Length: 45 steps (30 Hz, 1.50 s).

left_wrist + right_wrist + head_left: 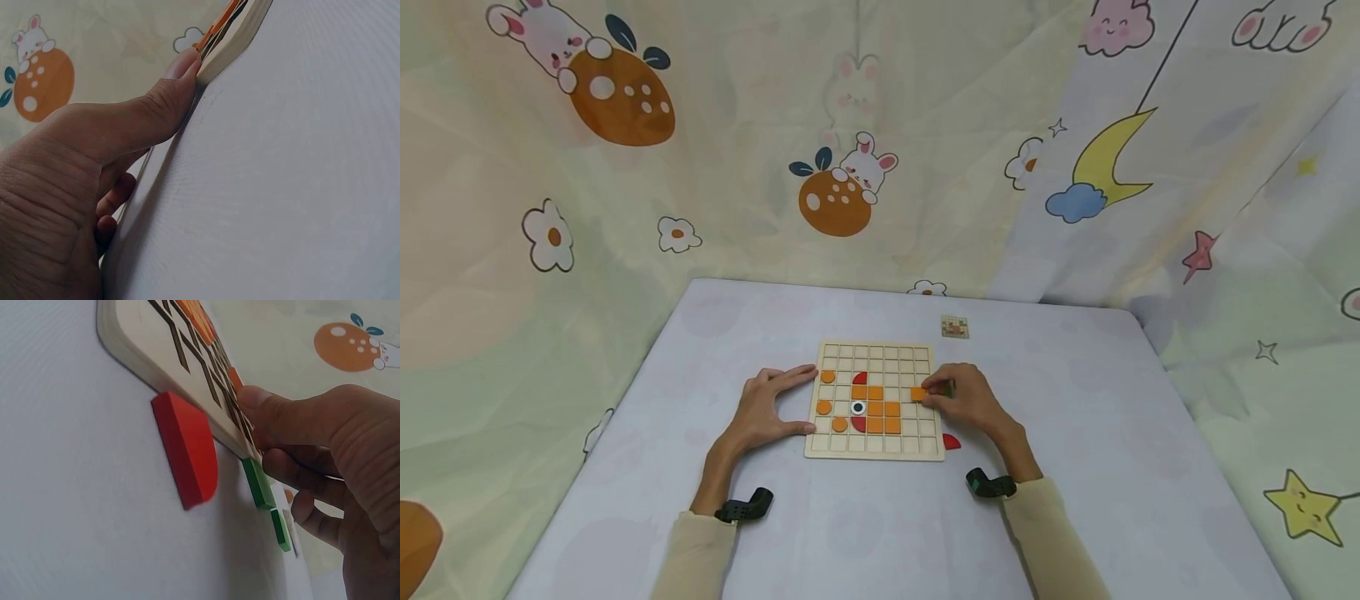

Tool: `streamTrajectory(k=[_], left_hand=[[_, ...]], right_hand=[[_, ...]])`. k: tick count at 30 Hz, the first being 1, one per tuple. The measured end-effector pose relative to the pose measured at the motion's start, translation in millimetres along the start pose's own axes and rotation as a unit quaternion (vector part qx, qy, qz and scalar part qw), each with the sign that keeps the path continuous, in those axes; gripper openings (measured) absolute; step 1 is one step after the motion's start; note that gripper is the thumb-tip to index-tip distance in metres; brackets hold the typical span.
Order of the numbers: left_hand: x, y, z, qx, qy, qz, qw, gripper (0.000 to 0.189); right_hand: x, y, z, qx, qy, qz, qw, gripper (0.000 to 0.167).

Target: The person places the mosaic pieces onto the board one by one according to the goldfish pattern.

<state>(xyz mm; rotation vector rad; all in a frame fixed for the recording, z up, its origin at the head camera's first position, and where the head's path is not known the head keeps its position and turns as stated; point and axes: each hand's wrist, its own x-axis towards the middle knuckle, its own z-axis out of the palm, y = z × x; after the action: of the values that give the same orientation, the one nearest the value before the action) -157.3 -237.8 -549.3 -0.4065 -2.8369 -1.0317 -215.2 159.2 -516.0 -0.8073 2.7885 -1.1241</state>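
Observation:
In the head view a wooden grid board [874,455] lies on the table. On it sit a block of orange squares [876,408], several orange discs [827,377], two red quarter-round pieces [859,378] and a white disc [858,407] with a dark centre. My left hand [763,408] is spread at the board's left edge, thumb and fingertips touching it. Over the right-hand columns, my right hand [966,396] pinches an orange square [917,394] between thumb and finger. Off the right edge lies another red piece [190,450]. Green pieces [257,484] lie beneath my right fingers.
A small card [955,327] with a coloured pattern lies beyond the board's far right corner. Behind the white table [760,317] hangs a printed cloth [737,167]. Each wrist wears a black camera [745,505].

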Motion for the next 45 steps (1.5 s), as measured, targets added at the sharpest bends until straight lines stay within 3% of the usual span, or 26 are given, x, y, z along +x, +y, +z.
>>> streamTrajectory(k=[15, 45], left_hand=[[0.4, 0.6, 0.1, 0.002, 0.002, 0.000, 1.0000, 0.098], [0.5, -0.8, -0.1, 0.005, -0.004, -0.003, 1.0000, 0.099]], right_hand=[[7.5, -10.3, 12.0, 0.005, -0.005, 0.019, 0.9998, 0.019], [16.8, -22.5, 22.3, 0.007, -0.015, 0.014, 0.9998, 0.017]])
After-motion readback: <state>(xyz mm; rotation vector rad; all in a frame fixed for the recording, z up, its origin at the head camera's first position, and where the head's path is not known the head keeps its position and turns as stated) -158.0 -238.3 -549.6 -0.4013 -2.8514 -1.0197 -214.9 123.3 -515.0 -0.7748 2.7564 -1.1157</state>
